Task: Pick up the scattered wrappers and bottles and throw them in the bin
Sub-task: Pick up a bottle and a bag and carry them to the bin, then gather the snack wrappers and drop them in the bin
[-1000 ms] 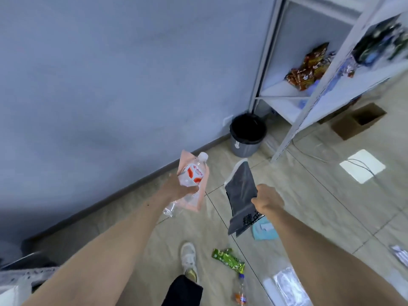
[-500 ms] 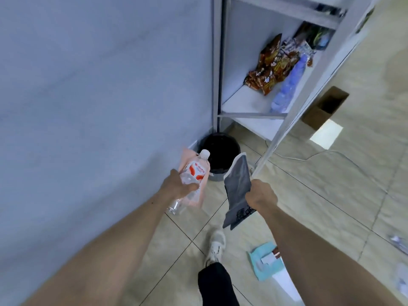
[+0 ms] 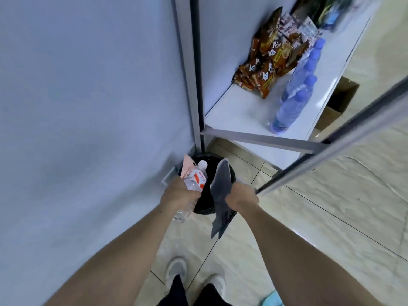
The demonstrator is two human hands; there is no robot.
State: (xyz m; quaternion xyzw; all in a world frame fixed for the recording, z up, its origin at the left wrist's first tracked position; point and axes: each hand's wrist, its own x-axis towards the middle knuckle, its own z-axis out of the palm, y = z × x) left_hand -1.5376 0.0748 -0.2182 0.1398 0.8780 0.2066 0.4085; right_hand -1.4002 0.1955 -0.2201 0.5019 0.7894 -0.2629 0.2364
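Clear plastic, white-capped and red-labelled, the bottle (image 3: 195, 180) sits with a pink wrapper (image 3: 186, 165) in the closed left hand (image 3: 178, 193). The right hand (image 3: 241, 194) grips a dark grey wrapper (image 3: 220, 191). Both hang over the black bin (image 3: 204, 204) on the floor beside the shelf (image 3: 242, 111).

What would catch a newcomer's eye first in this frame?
Two bare arms reach to mid-frame over a black bin in the corner by the wall. The left hand holds a clear bottle and a pink wrapper together; the right hand holds a grey pouch. At upper right, a white shelf carries brown snack packets and blue-capped bottles.
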